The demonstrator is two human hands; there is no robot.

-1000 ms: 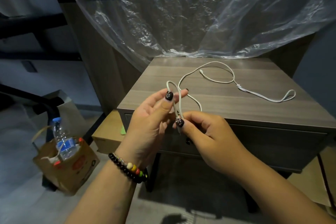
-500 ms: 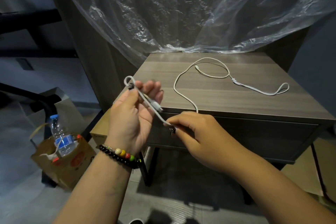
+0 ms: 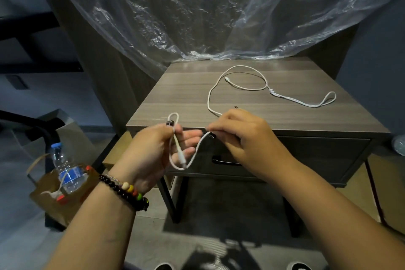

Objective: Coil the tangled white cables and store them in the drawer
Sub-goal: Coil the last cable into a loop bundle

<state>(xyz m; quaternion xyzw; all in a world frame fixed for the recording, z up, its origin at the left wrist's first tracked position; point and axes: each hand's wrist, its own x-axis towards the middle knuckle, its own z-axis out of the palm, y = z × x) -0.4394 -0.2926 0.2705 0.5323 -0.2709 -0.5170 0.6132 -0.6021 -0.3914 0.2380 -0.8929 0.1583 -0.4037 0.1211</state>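
1. Since half a second ago the left hand has kept its pinch on the cable near the plug end, and a small loop now stands above its thumb.
2. The right hand has moved right and up to the table front edge, still pinching the cable between thumb and fingertips. The stretch between the hands now sags in a U instead of running taut.
3. The rest of the cable lies on the table as before: a wide curve, a knot, and a narrow loop at the far right.
4. The drawer is closed, its handle partly behind the right hand.
5. Hard to see: the right fingertips are hidden behind the hand, and the plastic sheet covers what is behind the table.
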